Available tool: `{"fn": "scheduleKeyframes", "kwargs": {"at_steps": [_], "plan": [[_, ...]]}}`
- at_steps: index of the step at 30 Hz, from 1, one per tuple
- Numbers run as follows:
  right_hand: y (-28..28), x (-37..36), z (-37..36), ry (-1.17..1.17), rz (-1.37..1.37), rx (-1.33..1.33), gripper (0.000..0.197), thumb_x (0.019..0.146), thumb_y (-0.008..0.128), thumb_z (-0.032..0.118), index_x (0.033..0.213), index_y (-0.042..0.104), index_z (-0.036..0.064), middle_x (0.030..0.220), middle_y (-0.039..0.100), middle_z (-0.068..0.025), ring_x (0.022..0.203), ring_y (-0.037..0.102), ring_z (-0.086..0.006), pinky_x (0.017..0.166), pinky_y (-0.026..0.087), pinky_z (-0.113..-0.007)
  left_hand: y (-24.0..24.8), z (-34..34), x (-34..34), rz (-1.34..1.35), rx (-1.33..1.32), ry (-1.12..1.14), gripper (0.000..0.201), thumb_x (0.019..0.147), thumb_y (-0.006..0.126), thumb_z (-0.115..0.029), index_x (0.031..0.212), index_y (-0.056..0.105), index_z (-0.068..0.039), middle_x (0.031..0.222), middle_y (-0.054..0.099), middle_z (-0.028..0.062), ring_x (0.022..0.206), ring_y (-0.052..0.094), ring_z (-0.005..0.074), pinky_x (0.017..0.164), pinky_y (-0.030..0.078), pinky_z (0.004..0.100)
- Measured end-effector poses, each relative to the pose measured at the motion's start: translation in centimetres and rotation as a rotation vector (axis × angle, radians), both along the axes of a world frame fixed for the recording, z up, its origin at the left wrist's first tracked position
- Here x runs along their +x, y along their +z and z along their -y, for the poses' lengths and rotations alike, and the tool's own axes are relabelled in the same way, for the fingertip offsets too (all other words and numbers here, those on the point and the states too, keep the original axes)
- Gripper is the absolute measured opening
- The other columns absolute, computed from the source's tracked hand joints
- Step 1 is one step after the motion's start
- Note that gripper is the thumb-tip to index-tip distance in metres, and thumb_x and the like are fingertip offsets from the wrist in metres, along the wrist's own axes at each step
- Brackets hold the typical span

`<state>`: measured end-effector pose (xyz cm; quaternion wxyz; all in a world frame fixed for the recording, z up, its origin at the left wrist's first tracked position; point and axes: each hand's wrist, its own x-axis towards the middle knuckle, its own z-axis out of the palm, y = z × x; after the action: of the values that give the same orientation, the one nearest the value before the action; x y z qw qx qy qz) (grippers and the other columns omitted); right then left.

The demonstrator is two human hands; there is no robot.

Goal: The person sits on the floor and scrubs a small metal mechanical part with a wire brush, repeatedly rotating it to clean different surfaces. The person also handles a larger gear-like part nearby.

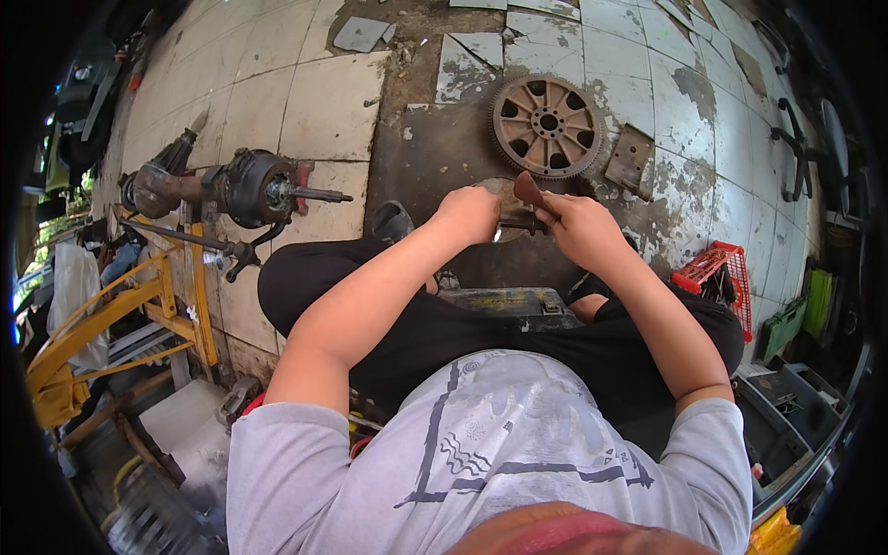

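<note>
My left hand (470, 216) is closed around a metal part with a round face and a short dark shaft (520, 224), held over the floor between my knees. In my right hand (586, 228) a folded brown piece of sandpaper (528, 190) is pinched, its upper end sticking up beside the part. Whether the sandpaper touches the metal cannot be made out. Just beyond my hands a rusty flywheel (558, 148) with a toothed rim lies flat on the floor. A rusty metal plate with holes (632, 157) rests to its right.
At left, an axle assembly (252, 190) with a protruding shaft sits by a yellow frame (199, 310). A worn case (499, 302) lies between my legs. A red plastic basket (731, 273), a green case (784, 331) and a grey tray (803, 407) stand at right. Broken floor tiles (470, 67) lie ahead.
</note>
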<state>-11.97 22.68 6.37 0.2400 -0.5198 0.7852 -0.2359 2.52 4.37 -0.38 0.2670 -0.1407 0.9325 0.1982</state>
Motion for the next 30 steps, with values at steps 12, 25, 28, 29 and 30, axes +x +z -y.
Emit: {"fn": "scheduleKeyframes", "kwargs": {"at_steps": [12,25,28,29,30], "plan": [[-3.7,0.2,-1.5,0.053,-0.047,-0.033,0.026,0.105,0.063,0.027,0.115,0.077,0.0069,0.102,0.077,-0.0198,0.094,0.073,-0.0437,0.081,0.058,-0.054,0.8,0.2,-0.6,-0.022,0.053,0.031,0.023,0.083,0.071,-0.017,0.099,0.083,-0.005,0.101,0.080,0.0213,0.100,0.078,0.0386,0.087,0.064,0.0486],[-1.2,-0.1,-0.3,0.047,-0.050,0.019,0.027,0.106,0.064,0.030,0.112,0.075,0.0062,0.102,0.077,-0.0192,0.095,0.073,-0.0430,0.080,0.058,-0.054,0.3,-0.1,0.0,0.030,-0.003,-0.007,0.028,0.084,0.069,-0.015,0.109,0.079,-0.008,0.102,0.079,0.0209,0.098,0.078,0.0392,0.087,0.064,0.0498],[0.3,0.8,-0.9,0.071,0.046,0.069,0.029,0.106,0.064,0.031,0.112,0.075,0.0047,0.105,0.078,-0.0195,0.097,0.073,-0.0429,0.083,0.058,-0.054,0.6,0.0,-0.3,0.038,0.013,0.030,0.024,0.084,0.070,-0.015,0.101,0.082,-0.005,0.105,0.080,0.0208,0.103,0.078,0.0383,0.090,0.064,0.0482],[-0.6,0.5,-0.9,0.070,0.010,0.153,0.029,0.106,0.064,0.031,0.113,0.075,0.0048,0.106,0.078,-0.0197,0.097,0.073,-0.0430,0.083,0.059,-0.054,0.4,-0.1,-0.4,0.021,0.005,0.031,0.024,0.084,0.069,-0.015,0.101,0.082,-0.005,0.105,0.080,0.0205,0.103,0.078,0.0381,0.090,0.064,0.0482],[-2.4,-0.1,-0.8,0.067,-0.026,0.237,0.029,0.106,0.064,0.030,0.113,0.075,0.0049,0.107,0.078,-0.0198,0.098,0.073,-0.0431,0.084,0.059,-0.054,0.1,-0.2,-0.4,0.005,-0.003,0.032,0.024,0.084,0.069,-0.015,0.101,0.082,-0.005,0.104,0.080,0.0202,0.103,0.078,0.0380,0.090,0.064,0.0481]]}}
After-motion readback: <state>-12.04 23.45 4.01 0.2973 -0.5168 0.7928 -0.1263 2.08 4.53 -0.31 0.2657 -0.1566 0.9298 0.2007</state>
